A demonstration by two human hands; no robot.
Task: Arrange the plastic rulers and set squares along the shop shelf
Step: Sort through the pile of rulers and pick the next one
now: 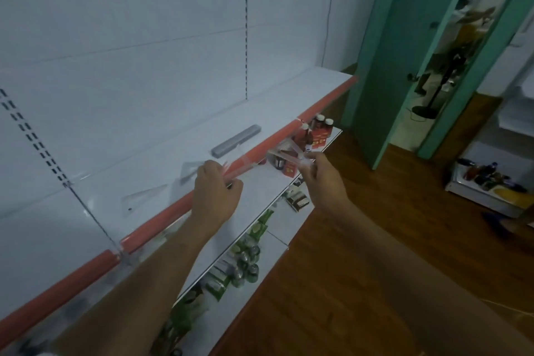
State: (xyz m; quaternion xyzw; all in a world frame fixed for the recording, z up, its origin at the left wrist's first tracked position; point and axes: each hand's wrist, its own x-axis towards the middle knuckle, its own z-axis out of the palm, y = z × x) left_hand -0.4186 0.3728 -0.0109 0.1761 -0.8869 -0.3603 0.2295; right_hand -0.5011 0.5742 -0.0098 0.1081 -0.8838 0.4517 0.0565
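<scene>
1. Nearest, two bare forearms reach up from the lower edge toward a white metal shop shelf (pixel 289 101) with an orange-red front strip (pixel 161 225).
2. Below that strip, a lower white shelf (pixel 260 191) carries green packets and cans (pixel 245 263) near the camera, and brown bottles with red boxes (pixel 318 130) at its far end.
3. The left hand (pixel 215 192) sits at the front strip, its fingers curled round one end of a bundle of clear plastic rulers (pixel 284 156) with a pinkish edge.
4. The right hand (pixel 320 175) is just beside it to the right, in front of the shelf edge, pinching the other end of the same bundle between thumb and fingertips; the bundle spans the gap between the two hands, roughly level with the strip.
5. On the upper shelf behind the left hand lie two clear plastic set squares, one (pixel 143 196) to the left and one (pixel 189 170) partly hidden by the knuckles.
6. Further along the shelf lies a long grey plastic case (pixel 236 140), apart from the set squares.
7. Beyond, a teal door (pixel 384 66) stands open over a brown wooden floor (pixel 361 211).
</scene>
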